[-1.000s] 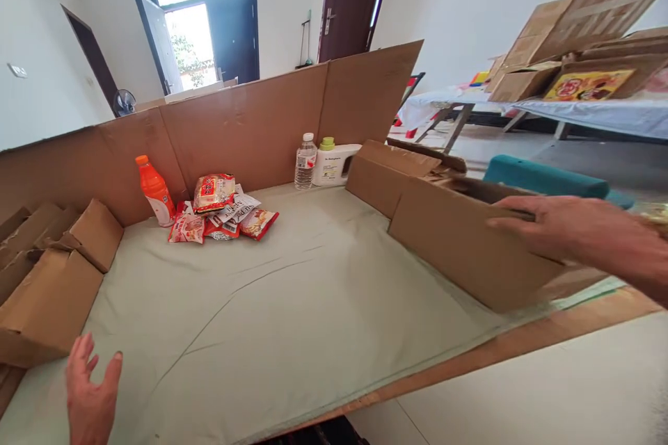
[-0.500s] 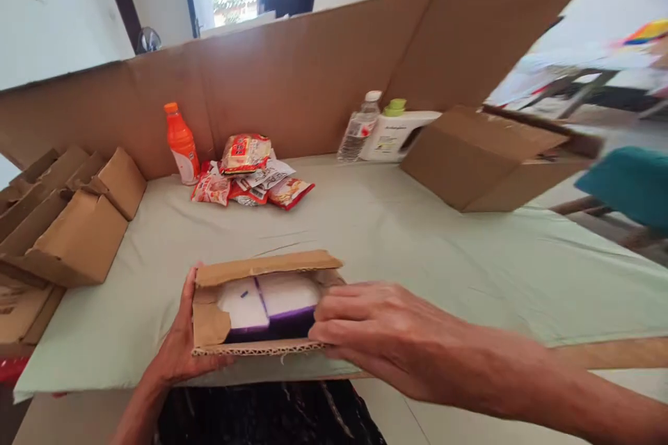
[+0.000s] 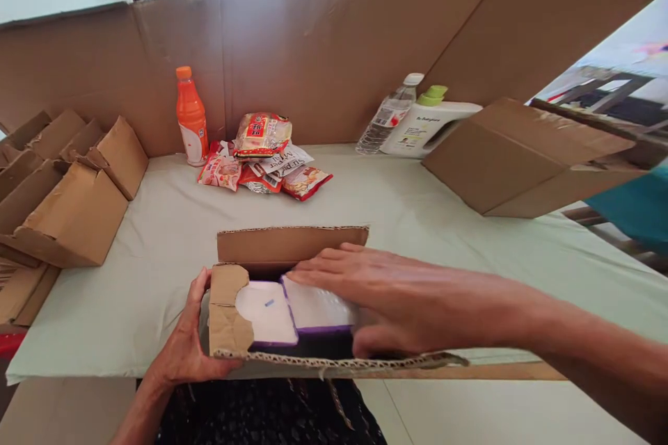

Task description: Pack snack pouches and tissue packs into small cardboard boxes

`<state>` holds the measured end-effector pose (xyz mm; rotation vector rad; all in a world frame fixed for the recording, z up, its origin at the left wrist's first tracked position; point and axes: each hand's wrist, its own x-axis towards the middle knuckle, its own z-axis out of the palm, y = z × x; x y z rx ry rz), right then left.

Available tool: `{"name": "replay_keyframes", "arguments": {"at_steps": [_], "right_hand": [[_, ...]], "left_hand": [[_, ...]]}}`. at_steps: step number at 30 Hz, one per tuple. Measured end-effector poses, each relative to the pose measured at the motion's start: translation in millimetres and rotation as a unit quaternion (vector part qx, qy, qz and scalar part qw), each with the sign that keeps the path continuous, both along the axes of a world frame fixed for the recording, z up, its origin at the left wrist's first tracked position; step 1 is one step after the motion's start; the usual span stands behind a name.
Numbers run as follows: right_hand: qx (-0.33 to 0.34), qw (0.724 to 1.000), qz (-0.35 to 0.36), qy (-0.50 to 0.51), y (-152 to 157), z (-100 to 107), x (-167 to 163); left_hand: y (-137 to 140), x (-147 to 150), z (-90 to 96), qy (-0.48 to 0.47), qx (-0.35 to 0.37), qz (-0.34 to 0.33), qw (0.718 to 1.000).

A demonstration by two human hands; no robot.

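Observation:
A small cardboard box [image 3: 229, 327] lies at the near edge of the table with its top open. My left hand [image 3: 191, 341] holds its left end, thumb at the front and fingers around the back. Inside sit two white packs with purple edges, a left pack [image 3: 264, 323] and a right pack [image 3: 316, 302], side by side. My right hand [image 3: 380, 292] reaches over the box's right end, fingers stretched across the right pack and thumb toward the front. The hand hides that end of the box. Behind the packs, the back flap [image 3: 287, 245] stands up.
Cardboard bins [image 3: 73, 208] stand at the left. Along the back cardboard wall are an orange bottle [image 3: 191, 118], snack packets [image 3: 264, 139], a leaning clear bottle [image 3: 389, 118] and a white jug [image 3: 417, 128]. A larger carton [image 3: 501, 153] sits tilted at the right.
The box's back flap has gone from folded inward to standing up, and its front flap has swung toward me. My right hand has moved from the front edge to over the packs, its fingers straightened.

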<state>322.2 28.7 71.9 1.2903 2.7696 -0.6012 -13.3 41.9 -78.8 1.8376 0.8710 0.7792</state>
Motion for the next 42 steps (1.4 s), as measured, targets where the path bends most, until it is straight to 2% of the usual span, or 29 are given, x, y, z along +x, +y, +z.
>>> {"name": "replay_keyframes", "arguments": {"at_steps": [5, 9, 12, 15, 17, 19, 22, 26, 30, 36, 42], "right_hand": [[0.118, 0.991, -0.028, -0.056, -3.0, -23.9, -32.7], [0.109, 0.992, -0.067, -0.021, -3.7, -27.9, -37.6], [0.129, 0.982, -0.114, 0.078, -4.4, -12.2, -16.5], [0.177, 0.949, -0.184, 0.184, -2.5, 7.3, 18.7], [0.172, 0.938, -0.219, 0.209, -0.1, 13.7, 40.3], [0.126, 0.953, -0.197, 0.193, 1.2, 11.9, 53.0], [0.074, 0.981, -0.112, 0.143, -0.7, 1.6, 53.3], [0.066, 0.991, -0.047, 0.106, -2.2, 0.5, 37.6], [0.068, 0.994, 0.038, 0.074, 5.8, 6.0, 17.4], [0.147, 0.988, 0.021, -0.034, 12.2, -8.9, -10.6], [0.165, 0.983, -0.032, -0.068, 8.0, -16.6, -13.1]], "left_hand": [[1.3, 8.1, 12.0, 0.010, -0.034, -0.001, 0.999], [1.9, 11.8, 23.6, 0.009, -0.048, -0.003, 0.999], [2.9, 8.3, 22.4, -0.003, -0.036, -0.020, 0.999], [5.6, 1.8, 13.5, 0.008, -0.005, 0.019, 1.000], [7.9, -1.3, 9.0, 0.022, 0.013, 0.051, 0.998], [9.5, -1.9, 9.1, 0.025, 0.007, 0.054, 0.998], [9.4, 1.3, 17.3, 0.004, -0.034, 0.041, 0.999], [6.6, 4.7, 26.8, -0.002, -0.065, 0.050, 0.997], [6.3, 0.4, 20.3, 0.025, -0.067, 0.072, 0.995], [9.6, -2.5, 9.7, 0.033, -0.032, 0.065, 0.997], [7.9, 6.8, 28.8, 0.049, -0.045, 0.052, 0.996]]}}
